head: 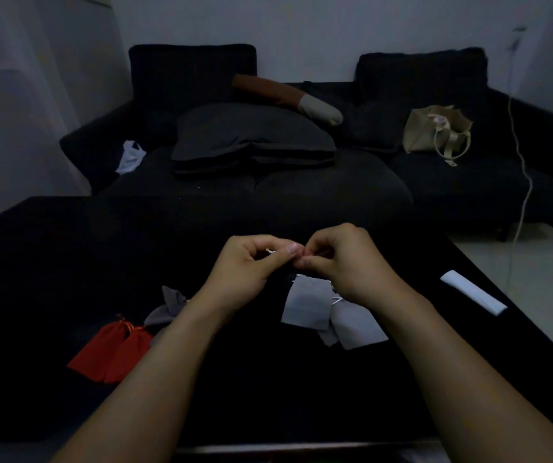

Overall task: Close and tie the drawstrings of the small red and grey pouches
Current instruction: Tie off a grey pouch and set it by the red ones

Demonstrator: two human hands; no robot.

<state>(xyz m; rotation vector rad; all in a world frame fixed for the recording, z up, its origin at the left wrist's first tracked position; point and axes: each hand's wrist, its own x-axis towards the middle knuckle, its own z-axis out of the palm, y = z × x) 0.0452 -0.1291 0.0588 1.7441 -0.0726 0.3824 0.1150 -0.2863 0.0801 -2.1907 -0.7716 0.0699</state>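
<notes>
Drawstring (271, 251) is pinched between left hand (250, 266) and right hand (342, 262).

A thin white drawstring (271, 251) is pinched between the curled fingers of the left hand (246, 265) and the right hand (342, 262), which are held fingertip to fingertip above a black desk (68, 262). A grey pouch (307, 307) hangs just below the hands, overlapping further flat grey pouches (357, 325). Two cinched red pouches (109, 350) are seen at left, touching each other, with a cinched grey pouch (165, 309) beside them. A folded white item (473, 291) lies at right.
</notes>
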